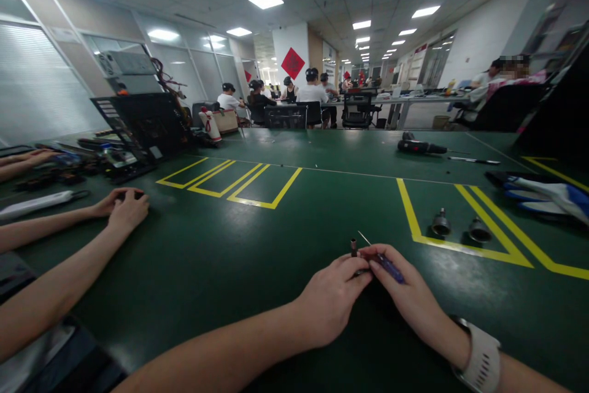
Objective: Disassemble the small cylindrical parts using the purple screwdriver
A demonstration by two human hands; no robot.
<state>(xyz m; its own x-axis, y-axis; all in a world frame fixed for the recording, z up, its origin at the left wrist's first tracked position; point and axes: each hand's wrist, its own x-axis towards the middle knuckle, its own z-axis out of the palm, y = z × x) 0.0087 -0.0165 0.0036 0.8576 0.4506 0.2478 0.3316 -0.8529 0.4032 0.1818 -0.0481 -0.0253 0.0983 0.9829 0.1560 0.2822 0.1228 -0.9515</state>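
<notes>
My left hand (330,302) rests low on the green table (221,258), its fingers pinched round a small dark cylindrical part (353,247) that stands upright between both hands. My right hand (405,289), with a white watch on the wrist, is closed on a small screwdriver (386,264) with a blue and red handle. The screwdriver's thin metal shaft points up and to the left, next to the dark part. Both hands touch each other over the table's middle.
Two small metal fittings (440,223) (479,231) sit inside a yellow-taped box. A power screwdriver (416,146) lies farther back; gloves (547,194) at right. Another person's hands (122,206) rest at left near an open computer case (138,129). People sit at distant tables.
</notes>
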